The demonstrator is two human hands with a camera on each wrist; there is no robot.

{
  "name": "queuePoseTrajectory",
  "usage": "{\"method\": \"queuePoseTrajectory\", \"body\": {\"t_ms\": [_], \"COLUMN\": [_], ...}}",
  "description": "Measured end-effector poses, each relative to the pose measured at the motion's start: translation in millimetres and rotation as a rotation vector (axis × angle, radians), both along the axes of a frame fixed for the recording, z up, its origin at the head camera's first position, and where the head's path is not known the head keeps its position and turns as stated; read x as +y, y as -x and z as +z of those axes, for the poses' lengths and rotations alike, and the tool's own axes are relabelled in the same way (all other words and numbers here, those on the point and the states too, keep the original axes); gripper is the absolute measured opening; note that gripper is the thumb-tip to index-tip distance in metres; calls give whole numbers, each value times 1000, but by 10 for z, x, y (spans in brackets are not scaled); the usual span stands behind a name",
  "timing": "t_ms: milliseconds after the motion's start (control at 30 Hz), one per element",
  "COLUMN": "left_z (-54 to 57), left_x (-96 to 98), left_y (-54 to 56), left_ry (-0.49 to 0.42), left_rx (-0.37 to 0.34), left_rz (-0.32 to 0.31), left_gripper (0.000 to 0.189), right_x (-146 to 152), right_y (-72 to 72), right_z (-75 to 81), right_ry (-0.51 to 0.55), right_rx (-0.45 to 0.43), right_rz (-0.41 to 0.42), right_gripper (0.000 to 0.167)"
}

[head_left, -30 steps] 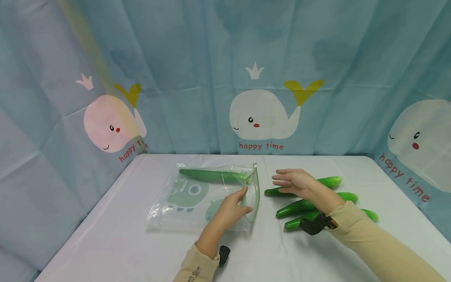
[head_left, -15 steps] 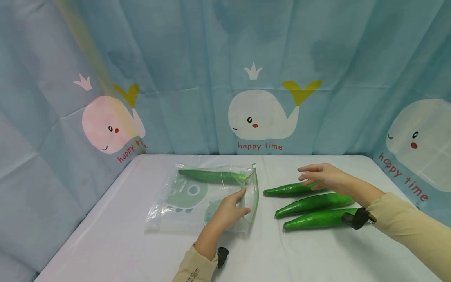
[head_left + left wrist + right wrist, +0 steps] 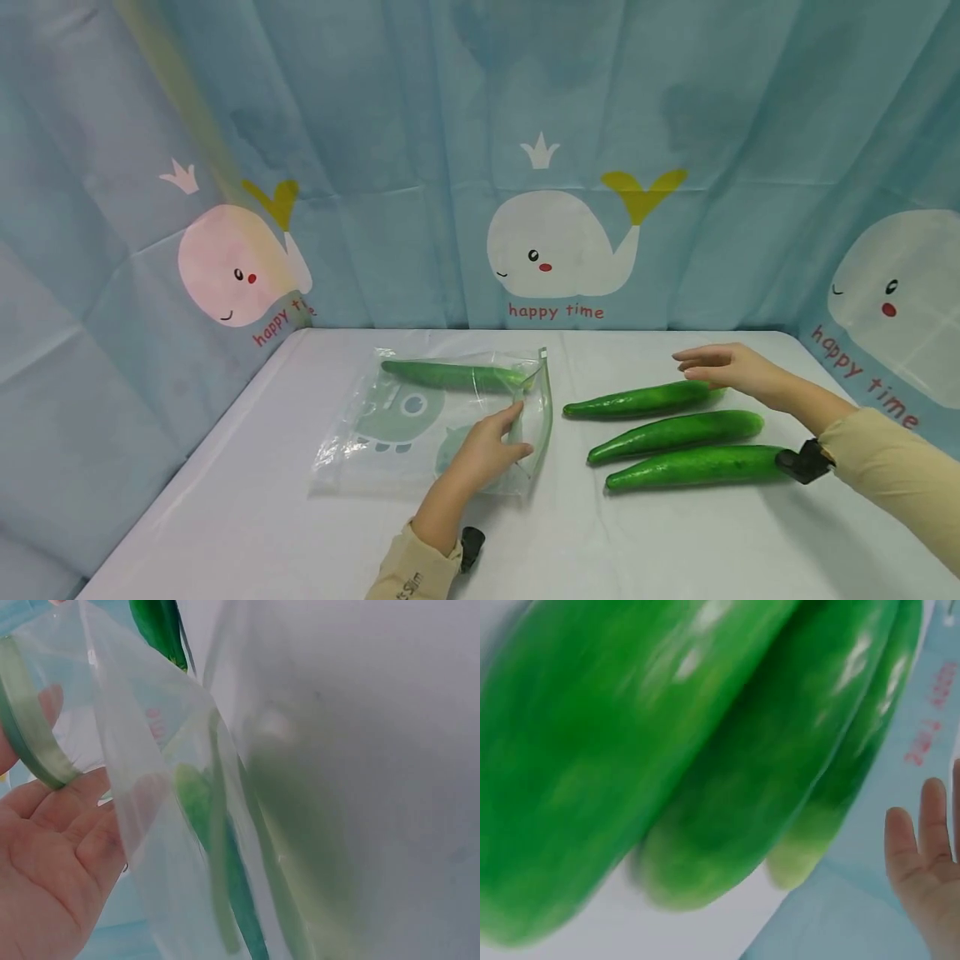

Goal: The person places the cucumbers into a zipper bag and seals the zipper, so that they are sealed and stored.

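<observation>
My left hand (image 3: 483, 450) holds the mouth of a clear zip bag (image 3: 405, 471) raised, its fingers partly behind the film. In the left wrist view the green zip strip (image 3: 30, 727) curves up from the fingers. Along the far side of the bag lies one cucumber (image 3: 450, 374). Outside it, three more rest side by side: a far cucumber (image 3: 633, 402), a middle cucumber (image 3: 675, 433) and a near cucumber (image 3: 697, 467). My right hand (image 3: 738, 371) hovers by the pale end of the far one, holding nothing. The right wrist view shows its fingers extended, apart from the cucumbers.
A white cloth covers the table (image 3: 600, 550). Blue curtains (image 3: 405, 167) printed with whales rise behind its back edge and along both sides. Black wrist straps show at the cuffs of both tan sleeves (image 3: 885, 475).
My right hand has moved right, from over the near ends of the loose cucumbers to the far one's pale end. The left hand and the bag stay in place.
</observation>
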State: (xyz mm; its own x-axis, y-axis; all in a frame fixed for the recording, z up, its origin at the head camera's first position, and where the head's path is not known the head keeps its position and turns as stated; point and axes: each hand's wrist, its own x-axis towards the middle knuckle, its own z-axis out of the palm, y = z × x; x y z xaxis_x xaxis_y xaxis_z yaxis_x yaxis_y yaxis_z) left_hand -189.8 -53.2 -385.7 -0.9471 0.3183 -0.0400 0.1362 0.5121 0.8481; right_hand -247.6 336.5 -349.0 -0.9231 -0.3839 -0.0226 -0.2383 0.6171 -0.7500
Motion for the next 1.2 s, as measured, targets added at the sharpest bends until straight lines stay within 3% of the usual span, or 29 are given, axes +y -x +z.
{"method": "queuePoseTrajectory", "body": {"t_ms": [267, 567, 1200], "left_z": [14, -19, -5], "left_x": [-12, -15, 9], "left_y": [-9, 2, -18], "left_ry": [-14, 4, 5], "left_rx": [-10, -10, -35], "left_rz": [7, -5, 14], "left_gripper": [66, 66, 67], "right_x": [287, 503, 680], "right_y": [63, 132, 297], "right_z": [-80, -162, -410], "right_ry": [-121, -233, -269], "right_rx": [42, -9, -59], "right_rz": [17, 46, 36], "right_gripper": [53, 68, 71]}}
